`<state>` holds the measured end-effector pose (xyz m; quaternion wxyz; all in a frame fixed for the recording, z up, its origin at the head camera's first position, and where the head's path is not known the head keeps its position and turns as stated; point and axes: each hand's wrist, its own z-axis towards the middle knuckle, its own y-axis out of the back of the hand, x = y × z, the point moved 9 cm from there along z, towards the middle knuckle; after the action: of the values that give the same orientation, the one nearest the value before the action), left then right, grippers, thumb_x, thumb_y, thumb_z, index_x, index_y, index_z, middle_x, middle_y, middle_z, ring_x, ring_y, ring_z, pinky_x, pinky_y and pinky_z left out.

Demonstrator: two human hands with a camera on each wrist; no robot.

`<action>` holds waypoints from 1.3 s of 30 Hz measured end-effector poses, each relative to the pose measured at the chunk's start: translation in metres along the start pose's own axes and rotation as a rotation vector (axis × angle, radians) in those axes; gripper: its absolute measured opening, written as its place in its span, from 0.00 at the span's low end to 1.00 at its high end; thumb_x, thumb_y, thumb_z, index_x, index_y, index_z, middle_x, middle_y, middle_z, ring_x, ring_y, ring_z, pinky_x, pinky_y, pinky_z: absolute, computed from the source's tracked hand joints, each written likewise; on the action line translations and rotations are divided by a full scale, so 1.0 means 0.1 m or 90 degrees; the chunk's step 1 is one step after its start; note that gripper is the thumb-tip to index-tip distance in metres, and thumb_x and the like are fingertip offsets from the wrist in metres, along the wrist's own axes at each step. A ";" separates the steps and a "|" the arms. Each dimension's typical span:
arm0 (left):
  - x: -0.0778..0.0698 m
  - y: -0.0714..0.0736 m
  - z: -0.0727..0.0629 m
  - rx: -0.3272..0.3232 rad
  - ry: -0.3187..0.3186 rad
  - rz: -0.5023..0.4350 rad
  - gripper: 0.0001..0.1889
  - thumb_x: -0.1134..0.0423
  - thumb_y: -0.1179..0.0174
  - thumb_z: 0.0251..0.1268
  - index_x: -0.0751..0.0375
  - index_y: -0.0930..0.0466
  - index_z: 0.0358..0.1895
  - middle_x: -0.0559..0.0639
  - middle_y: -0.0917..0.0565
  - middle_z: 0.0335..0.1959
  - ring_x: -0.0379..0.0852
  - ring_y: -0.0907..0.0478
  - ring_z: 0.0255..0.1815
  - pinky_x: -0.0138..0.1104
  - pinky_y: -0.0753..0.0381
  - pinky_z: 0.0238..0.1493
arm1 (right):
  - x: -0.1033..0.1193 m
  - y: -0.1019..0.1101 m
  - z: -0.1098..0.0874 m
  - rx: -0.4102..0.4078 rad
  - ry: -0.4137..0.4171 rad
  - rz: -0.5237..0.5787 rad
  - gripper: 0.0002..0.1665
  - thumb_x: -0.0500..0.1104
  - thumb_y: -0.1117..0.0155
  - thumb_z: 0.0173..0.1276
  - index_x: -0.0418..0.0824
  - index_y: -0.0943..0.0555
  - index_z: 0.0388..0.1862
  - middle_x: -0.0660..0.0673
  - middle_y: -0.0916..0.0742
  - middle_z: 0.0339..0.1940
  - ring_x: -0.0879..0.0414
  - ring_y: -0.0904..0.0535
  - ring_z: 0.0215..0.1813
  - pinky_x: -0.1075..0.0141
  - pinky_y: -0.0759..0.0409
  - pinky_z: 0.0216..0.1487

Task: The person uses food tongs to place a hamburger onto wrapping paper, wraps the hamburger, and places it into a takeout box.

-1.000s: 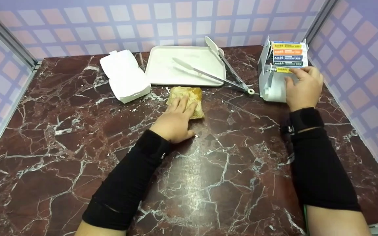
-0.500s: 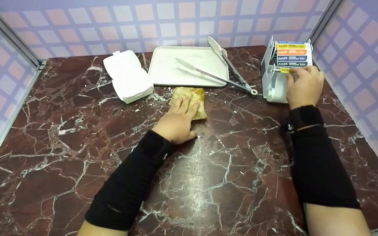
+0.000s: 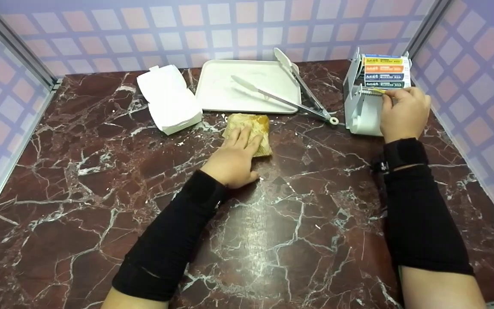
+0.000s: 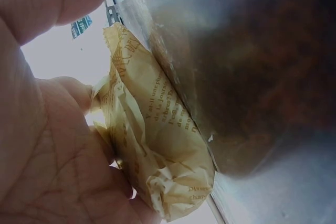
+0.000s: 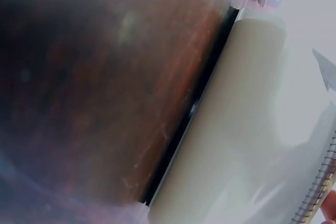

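On the marble-patterned tabletop (image 3: 272, 240), the paper-wrapped packet (image 3: 253, 121) is set in front of the white tray (image 3: 221, 83), which is placed along the far edge. The packet's near part is covered by the left hand (image 3: 232, 163), its fingers laid out straight; the far part is left exposed beyond the fingertips. Near the far right corner, a yellow label strip (image 3: 377, 90) on the label dispenser (image 3: 353, 109) is pinched by the right hand (image 3: 405, 111).

From the head view's middle, we see an open white box (image 3: 173, 102) at ten o'clock, a white tray (image 3: 243, 98) at twelve, and tongs (image 3: 282, 101) lying partly over it at one.
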<state>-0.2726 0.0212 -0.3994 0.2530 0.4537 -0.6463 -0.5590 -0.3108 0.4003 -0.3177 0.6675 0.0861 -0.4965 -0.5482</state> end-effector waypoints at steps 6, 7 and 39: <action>0.00 0.00 -0.01 0.000 0.001 0.005 0.55 0.40 0.37 0.70 0.50 0.64 0.88 0.59 0.71 0.88 0.62 0.72 0.89 0.50 0.66 0.88 | -0.04 0.03 0.02 -0.017 -0.019 0.028 0.14 0.44 0.34 0.75 0.36 0.09 0.48 0.34 0.13 0.52 0.38 0.25 0.57 0.49 0.30 0.67; 0.00 0.00 -0.01 0.000 0.001 0.005 0.55 0.40 0.37 0.70 0.50 0.64 0.88 0.59 0.71 0.88 0.62 0.72 0.89 0.50 0.66 0.88 | -0.05 0.03 0.02 -0.020 -0.025 0.032 0.15 0.44 0.34 0.75 0.35 0.09 0.48 0.34 0.13 0.52 0.38 0.25 0.57 0.49 0.30 0.67; -0.04 0.01 -0.05 -0.006 -0.012 0.003 0.53 0.43 0.37 0.71 0.50 0.63 0.88 0.59 0.70 0.88 0.62 0.70 0.89 0.53 0.59 0.88 | 0.38 0.29 -0.14 -0.136 0.000 0.176 0.11 0.43 0.33 0.74 0.36 0.12 0.39 0.64 0.23 0.33 0.73 0.33 0.43 0.67 0.28 0.60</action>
<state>-0.2673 0.0220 -0.3968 0.2499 0.4460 -0.6471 -0.5656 -0.2849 0.3745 -0.2841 0.7417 -0.0546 -0.4425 -0.5011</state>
